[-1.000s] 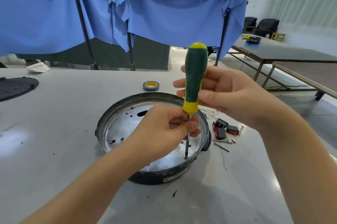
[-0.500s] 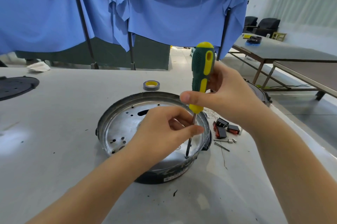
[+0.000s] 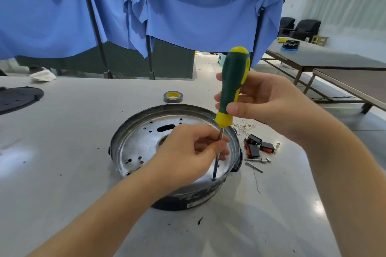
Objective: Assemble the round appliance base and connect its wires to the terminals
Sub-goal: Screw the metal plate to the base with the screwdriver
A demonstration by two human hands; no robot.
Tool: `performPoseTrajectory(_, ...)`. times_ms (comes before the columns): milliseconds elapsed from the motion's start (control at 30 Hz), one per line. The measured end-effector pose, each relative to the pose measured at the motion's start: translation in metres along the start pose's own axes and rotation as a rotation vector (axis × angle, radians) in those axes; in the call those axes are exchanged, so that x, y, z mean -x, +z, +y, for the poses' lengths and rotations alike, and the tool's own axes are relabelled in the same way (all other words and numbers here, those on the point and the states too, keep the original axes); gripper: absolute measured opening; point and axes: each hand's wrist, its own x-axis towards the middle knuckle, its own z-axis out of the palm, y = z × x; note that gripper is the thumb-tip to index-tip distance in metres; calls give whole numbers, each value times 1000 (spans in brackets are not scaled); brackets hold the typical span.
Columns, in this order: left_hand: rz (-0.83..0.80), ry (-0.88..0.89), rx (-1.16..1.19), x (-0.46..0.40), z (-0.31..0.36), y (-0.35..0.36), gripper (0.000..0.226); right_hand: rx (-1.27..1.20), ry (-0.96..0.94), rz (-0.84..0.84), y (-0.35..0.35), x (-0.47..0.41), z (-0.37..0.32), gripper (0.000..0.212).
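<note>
- The grey worktable (image 3: 73, 131) carries everything; the round appliance base (image 3: 133, 144) sits near its middle, open side up, just as in the two earlier frames, so nothing about its seating has changed.
- The right hand (image 3: 269, 106) wraps the screwdriver (image 3: 234, 87) handle, thumb across the front and fingers curled behind; the yellow stripe now faces right where a second ago the handle showed plain green, so I judge the tool is being rotated, driving a screw.
- The left hand (image 3: 188, 156) pinches the steel shaft between thumb and fingertips, steadying it; it sits lower on the shaft than before.
- The tip rests in the base's floor by the near-right rim; the screw itself is too small to see.
- Black and red rocker switches (image 3: 255, 146), thin wires (image 3: 244, 126) and loose bolts (image 3: 253, 165) lie just right of the base, unconnected; a tape roll (image 3: 173, 97) sits behind; wiring looks not yet begun.
</note>
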Motion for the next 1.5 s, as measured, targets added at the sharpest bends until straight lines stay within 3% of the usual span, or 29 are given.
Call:
performPoseTrajectory(200,31,5,-69,-2,-1,1,12,243,-82,122,15,-3,-2,42)
performPoseTrajectory(400,94,13,-28,-2,1,0,19,356,-98,177,23,-4,-3,49)
performPoseTrajectory(533,76,-23,-32,-2,2,0,17,141,24,-33,17,-2,-2,49)
performPoseTrajectory(633,72,-45,-4,-2,1,0,18,-111,49,-92,7,-1,0,46)
performPoseTrajectory(733,35,-36,7,-1,1,0,23,-166,49,-126,-1,1,1,52)
performPoseTrajectory(933,-13,-16,12,1,3,1,25,26,22,-5,-2,2,-4,51)
performPoseTrajectory(1100,89,9,-40,-1,2,2,12,231,-18,74,9,3,-7,48)
performPoseTrajectory(1233,120,10,-64,-1,3,0,18,353,-39,134,17,0,-8,53)
performPoseTrajectory(1333,106,3,-40,0,5,1,15,287,-43,69,17,1,-7,42)
performPoseTrajectory(1400,97,-6,-36,0,5,1,16,118,-23,-17,12,1,-6,34)
performPoseTrajectory(1500,86,-20,-5,0,6,0,18,-104,10,-103,3,3,-5,46)
